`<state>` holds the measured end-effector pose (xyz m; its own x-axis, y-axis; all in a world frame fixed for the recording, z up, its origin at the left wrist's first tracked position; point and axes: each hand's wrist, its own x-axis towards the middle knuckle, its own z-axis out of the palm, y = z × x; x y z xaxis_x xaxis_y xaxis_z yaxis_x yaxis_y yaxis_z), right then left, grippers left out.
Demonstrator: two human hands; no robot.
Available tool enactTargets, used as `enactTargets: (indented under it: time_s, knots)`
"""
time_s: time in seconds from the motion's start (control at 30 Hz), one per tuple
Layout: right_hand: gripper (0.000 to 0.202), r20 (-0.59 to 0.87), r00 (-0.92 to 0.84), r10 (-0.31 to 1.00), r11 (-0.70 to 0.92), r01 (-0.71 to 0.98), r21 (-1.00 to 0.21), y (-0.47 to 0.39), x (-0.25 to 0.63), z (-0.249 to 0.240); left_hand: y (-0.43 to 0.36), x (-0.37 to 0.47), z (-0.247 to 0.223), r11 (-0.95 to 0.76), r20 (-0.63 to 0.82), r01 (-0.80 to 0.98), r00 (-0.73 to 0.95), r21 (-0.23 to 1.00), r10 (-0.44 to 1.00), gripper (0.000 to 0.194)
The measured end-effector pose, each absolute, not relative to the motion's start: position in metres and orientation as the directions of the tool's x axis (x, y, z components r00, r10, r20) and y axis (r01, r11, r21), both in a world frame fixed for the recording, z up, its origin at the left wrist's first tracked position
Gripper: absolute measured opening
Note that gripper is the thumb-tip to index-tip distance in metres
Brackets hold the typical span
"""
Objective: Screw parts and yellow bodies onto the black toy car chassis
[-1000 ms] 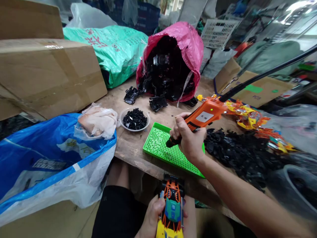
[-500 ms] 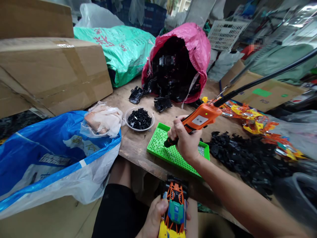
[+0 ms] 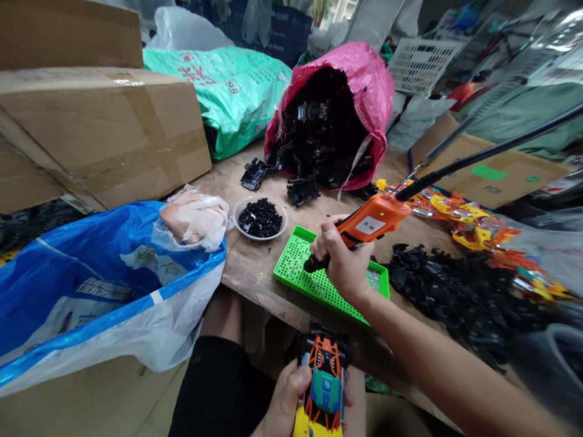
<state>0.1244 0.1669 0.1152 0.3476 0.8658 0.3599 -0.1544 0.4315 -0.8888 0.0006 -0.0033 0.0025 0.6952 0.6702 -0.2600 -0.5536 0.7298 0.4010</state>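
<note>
In my right hand (image 3: 348,264) is an orange electric screwdriver (image 3: 371,221), gripped round its body and slanting down to the left. Its black tip end is over the green perforated tray (image 3: 291,280), which holds many small metal screws (image 3: 372,279). Whether the bit touches a screw cannot be seen. Low in the view, my left hand (image 3: 289,394) holds a toy car (image 3: 325,388) by its sides above my lap. The car has a teal roof panel, an orange frame, a yellow end nearest me and black wheels at the far end.
A bowl of small black parts (image 3: 259,220) stands left of the tray. Behind lies a pink sack (image 3: 371,79) spilling black chassis pieces (image 3: 303,191). To the right are black parts (image 3: 450,285) and orange-yellow car shells (image 3: 483,230). A blue-lined bag (image 3: 113,309) and cardboard box (image 3: 104,133) flank the left.
The whole scene has shifted slightly to the right in the view. Both hands keep their hold, and the screwdriver stays over the tray in nearly the same place.
</note>
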Motion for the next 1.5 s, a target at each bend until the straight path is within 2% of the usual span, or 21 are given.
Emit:
enactTargets:
  time_s: [0.53, 0.8, 0.93, 1.07, 1.2, 1.33, 1.5]
  knots:
    - [0.019, 0.366, 0.314, 0.876, 0.423, -0.136, -0.896, 0.169, 0.125, 0.113, -0.007, 0.003, 0.007, 0.731, -0.273, -0.553, 0.689, 0.4, 0.671, 0.048]
    - [0.02, 0.387, 0.359, 0.849, 0.455, -0.126, -0.882, 0.162, 0.127, 0.133, -0.011, 0.007, 0.003, 0.732, -0.316, -0.595, 0.662, 0.331, 0.68, 0.044]
    - [0.024, 0.399, 0.357, 0.845, 0.464, -0.116, -0.878, 0.148, 0.131, 0.152, -0.015, 0.007, 0.009, 0.766, -0.383, -0.587, 0.665, 0.262, 0.641, 0.048]
    - [0.024, 0.384, 0.325, 0.864, 0.44, -0.12, -0.89, 0.118, 0.134, 0.174, -0.018, 0.011, 0.014, 0.765, -0.429, -0.612, 0.647, 0.201, 0.631, 0.049]
    - [0.017, 0.378, 0.269, 0.886, 0.415, -0.098, -0.904, 0.078, 0.134, 0.186, -0.017, 0.012, 0.017, 0.757, -0.409, -0.619, 0.647, 0.21, 0.643, 0.053]
    - [0.017, 0.388, 0.158, 0.908, 0.406, -0.102, -0.908, 0.051, 0.134, 0.177, -0.018, 0.011, 0.018, 0.763, -0.411, -0.593, 0.648, 0.258, 0.642, 0.059]
    - [0.015, 0.349, 0.129, 0.928, 0.365, -0.136, -0.921, 0.044, 0.132, 0.161, -0.018, 0.012, 0.019, 0.784, -0.445, -0.569, 0.652, 0.248, 0.614, 0.062]
